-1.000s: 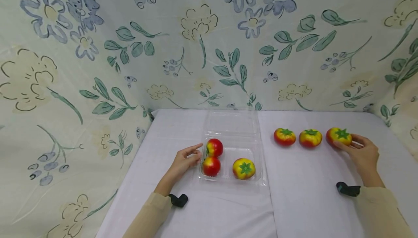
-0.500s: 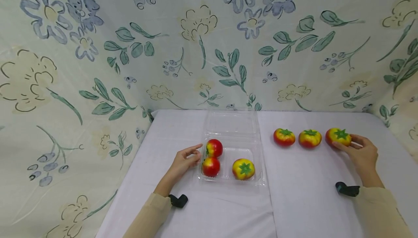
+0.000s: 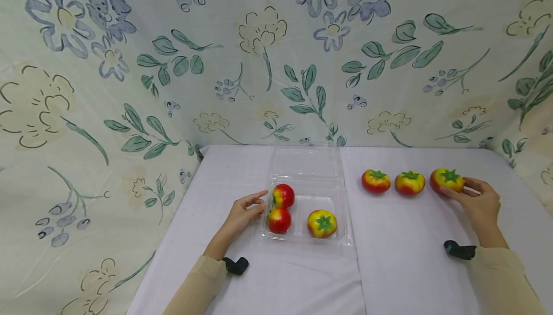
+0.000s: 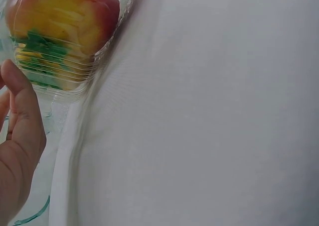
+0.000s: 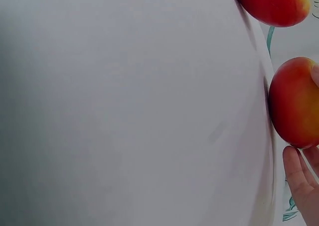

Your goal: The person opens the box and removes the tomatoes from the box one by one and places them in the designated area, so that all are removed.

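Backdrop: a pale fabric with blue, cream and green floral drawings hangs behind a table spread with white cloth.
Open box: a clear plastic hinged box sits left of the loose fruit, its transparent lid folded back toward the backdrop.
Boxed fruit: two glossy red-and-yellow round fruits touch along the left wall, leaves turned left; a yellow-topped round fruit lies apart at the front right, green star of leaves up.
Between: two squat red-and-yellow fruits sit side by side, just apart, between the box and the held fruit.
Held fruit: the rounded red fruit with a yellow top and green leaf star is rightmost in the row, leaves upward; whether its underside meets the cloth cannot be told.
Right hand: the right hand reaches forward from a beige sleeve, thumb at the fruit's near side, fingers bent round its right, pinching it.
Left hand: the left hand, fingers loosely bent and parted, grips nothing at the box's left edge; fingertip contact is unclear.
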Motion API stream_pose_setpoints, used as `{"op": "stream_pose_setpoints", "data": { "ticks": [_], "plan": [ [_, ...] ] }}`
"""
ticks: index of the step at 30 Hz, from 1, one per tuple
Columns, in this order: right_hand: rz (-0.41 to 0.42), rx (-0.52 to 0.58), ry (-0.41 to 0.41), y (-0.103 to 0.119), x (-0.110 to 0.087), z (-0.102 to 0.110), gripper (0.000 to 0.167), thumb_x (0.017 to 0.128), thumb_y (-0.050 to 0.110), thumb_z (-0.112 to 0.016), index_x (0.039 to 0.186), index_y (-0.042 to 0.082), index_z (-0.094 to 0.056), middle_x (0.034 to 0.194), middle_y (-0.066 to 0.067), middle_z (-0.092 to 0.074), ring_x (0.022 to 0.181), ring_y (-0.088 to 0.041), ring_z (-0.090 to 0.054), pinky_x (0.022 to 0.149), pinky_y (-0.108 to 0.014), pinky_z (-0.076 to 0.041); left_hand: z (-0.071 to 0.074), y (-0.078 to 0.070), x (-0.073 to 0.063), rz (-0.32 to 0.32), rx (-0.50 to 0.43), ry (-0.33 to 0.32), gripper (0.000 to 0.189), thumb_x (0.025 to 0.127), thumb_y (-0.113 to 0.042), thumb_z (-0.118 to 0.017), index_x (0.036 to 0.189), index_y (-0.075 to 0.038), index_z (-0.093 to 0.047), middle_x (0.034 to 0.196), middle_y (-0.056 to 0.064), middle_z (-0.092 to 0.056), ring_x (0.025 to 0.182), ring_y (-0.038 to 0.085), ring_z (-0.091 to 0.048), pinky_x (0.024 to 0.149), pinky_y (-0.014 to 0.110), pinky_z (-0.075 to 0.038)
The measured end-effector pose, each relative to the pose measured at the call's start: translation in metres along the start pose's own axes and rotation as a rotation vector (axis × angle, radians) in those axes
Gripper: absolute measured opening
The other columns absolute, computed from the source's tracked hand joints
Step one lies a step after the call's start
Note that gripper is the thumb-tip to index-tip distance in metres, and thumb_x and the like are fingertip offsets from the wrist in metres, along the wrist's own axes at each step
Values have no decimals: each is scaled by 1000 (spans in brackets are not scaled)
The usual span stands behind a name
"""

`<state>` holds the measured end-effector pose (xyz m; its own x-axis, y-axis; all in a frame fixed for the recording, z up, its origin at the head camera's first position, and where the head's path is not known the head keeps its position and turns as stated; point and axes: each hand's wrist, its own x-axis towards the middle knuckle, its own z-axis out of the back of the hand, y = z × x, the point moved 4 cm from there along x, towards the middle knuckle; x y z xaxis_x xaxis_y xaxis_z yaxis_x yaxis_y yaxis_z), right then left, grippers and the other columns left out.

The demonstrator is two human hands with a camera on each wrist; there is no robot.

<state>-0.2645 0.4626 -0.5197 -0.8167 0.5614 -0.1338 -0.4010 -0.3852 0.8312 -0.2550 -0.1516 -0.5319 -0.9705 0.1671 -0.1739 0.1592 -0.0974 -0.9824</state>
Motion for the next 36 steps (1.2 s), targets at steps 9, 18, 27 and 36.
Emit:
{"op": "stream_pose_setpoints", "data": {
  "ticks": [9, 18, 27, 36],
  "plan": [
    [-14, -17, -3, -3, 0, 3, 85, 89, 49, -69, 156, 12, -33, 158, -18, -30, 137, -37, -36, 108, -34, -40, 0, 1, 0, -2, -8, 6, 45, 94, -19, -71, 138, -14, -62, 110, 12, -59, 80, 18, -61, 78, 24, -57],
    [-10, -22, 3, -8, -3, 10, 83, 89, 49, -69, 156, 14, -34, 158, -18, -31, 133, -35, -38, 105, -29, -43, 1, 1, -1, -3, -1, 5, 45, 94, -23, -71, 137, -18, -63, 111, 12, -60, 81, 18, -63, 79, 25, -57],
    [-20, -5, -18, -9, -10, 17, 84, 87, 49, -72, 156, 19, -35, 158, -14, -33, 137, -32, -38, 89, -14, -48, 1, 2, 1, -3, -4, 12, 45, 94, -22, -71, 138, -17, -62, 111, 12, -59, 80, 17, -62, 79, 24, -57],
    [-30, 122, -55, 1, -26, 21, 77, 82, 40, -80, 150, 24, -45, 136, 4, -48, 114, -5, -46, 67, -5, -48, 1, 0, 2, 7, -17, 12, 44, 95, -17, -70, 138, -16, -62, 110, 12, -59, 79, 17, -61, 77, 23, -56]
  ]
}}
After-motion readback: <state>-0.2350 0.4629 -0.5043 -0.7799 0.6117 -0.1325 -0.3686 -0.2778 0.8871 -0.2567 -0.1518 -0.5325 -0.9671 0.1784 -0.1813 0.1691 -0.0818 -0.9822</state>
